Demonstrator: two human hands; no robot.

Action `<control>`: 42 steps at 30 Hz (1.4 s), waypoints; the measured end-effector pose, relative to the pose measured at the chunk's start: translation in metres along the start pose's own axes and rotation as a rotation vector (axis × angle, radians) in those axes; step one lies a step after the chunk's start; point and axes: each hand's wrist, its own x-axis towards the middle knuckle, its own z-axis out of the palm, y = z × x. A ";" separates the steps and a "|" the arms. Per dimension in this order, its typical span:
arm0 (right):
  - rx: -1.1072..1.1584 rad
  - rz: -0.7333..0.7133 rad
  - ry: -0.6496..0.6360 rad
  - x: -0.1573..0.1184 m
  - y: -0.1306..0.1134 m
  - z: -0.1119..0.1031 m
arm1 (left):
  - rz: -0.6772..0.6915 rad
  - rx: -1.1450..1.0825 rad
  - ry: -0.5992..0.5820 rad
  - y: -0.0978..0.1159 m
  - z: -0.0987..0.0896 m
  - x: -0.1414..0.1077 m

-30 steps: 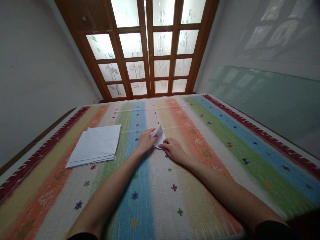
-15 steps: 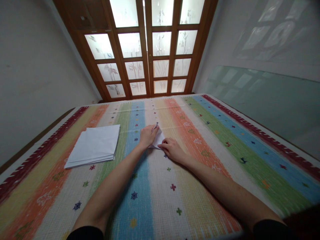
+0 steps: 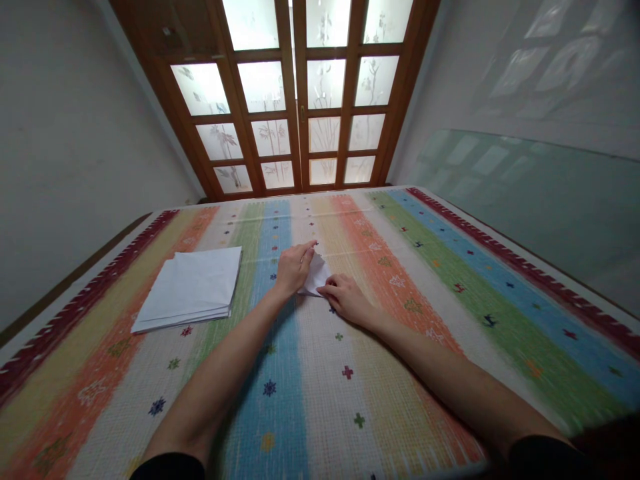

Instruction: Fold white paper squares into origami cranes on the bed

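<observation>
A small folded sheet of white paper point(image 3: 315, 275) lies on the striped tablecloth point(image 3: 320, 360) in front of me. My left hand point(image 3: 294, 268) is at its left and far edge, index finger stretched forward and thumb against the paper. The left hand's other fingers are curled and partly hidden. At the paper's near right corner, my right hand point(image 3: 345, 297) pinches the edge between thumb and fingertips. The folded layers are too small to make out clearly.
A stack of white paper point(image 3: 190, 287) rests on the cloth to the left of my left forearm. Beyond the table's far edge stands a wooden door point(image 3: 300, 133) with frosted panes. A glass panel point(image 3: 525, 200) leans along the right wall.
My left hand has shifted slightly, its index finger now stretched out further. The paper flap it raised before no longer stands up beside the fingers. My right hand stays at the corner.
</observation>
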 end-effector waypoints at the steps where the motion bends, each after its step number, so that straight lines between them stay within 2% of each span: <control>1: 0.013 -0.006 0.001 0.000 0.000 0.000 | 0.001 -0.004 0.004 0.000 0.000 0.000; 4: 0.077 -0.009 0.071 0.000 0.005 -0.005 | -0.012 -0.074 0.000 -0.001 0.000 -0.001; 7: 0.074 0.068 0.285 0.004 0.020 -0.017 | -0.026 -0.216 -0.021 -0.003 -0.002 0.000; 9: 0.003 0.075 0.352 0.008 0.031 -0.028 | -0.033 -0.331 -0.058 -0.004 -0.005 0.001; 12: -0.126 -0.024 0.290 0.013 0.042 -0.043 | -0.053 -0.500 -0.126 -0.005 -0.009 0.002; 14: -0.150 -0.122 0.165 0.016 0.042 -0.049 | -0.072 -0.561 -0.162 -0.004 -0.009 0.002; 17: -0.100 -0.262 -0.016 0.020 0.034 -0.053 | -0.089 -0.570 -0.196 -0.001 -0.007 0.000; 19: -0.068 -0.354 -0.078 0.020 0.029 -0.052 | -0.072 -0.542 -0.185 0.001 -0.006 0.000; 23: -0.132 -0.473 -0.075 0.017 0.019 -0.048 | 0.004 -0.428 -0.023 0.001 -0.008 -0.003; 27: -0.408 -0.536 0.075 0.011 0.013 -0.044 | 0.118 -0.258 0.098 -0.008 -0.021 -0.016; 29: -0.565 -0.582 0.141 0.011 0.011 -0.043 | 0.211 -0.159 0.031 -0.014 -0.030 -0.028; 31: -0.674 -0.621 0.167 0.011 0.009 -0.043 | 0.289 -0.058 -0.126 -0.021 -0.037 -0.043; 33: -0.726 -0.646 0.149 0.013 0.006 -0.043 | 0.352 0.041 -0.293 -0.027 -0.042 -0.058; 35: -0.735 -0.677 0.106 0.016 0.003 -0.043 | 0.396 0.118 -0.405 -0.030 -0.045 -0.070; 39: -0.682 -0.738 0.011 0.019 -0.001 -0.041 | 0.455 0.226 -0.468 -0.028 -0.045 -0.083; 42: -0.606 -0.715 -0.034 0.021 -0.002 -0.040 | 0.460 0.294 -0.484 -0.023 -0.044 -0.084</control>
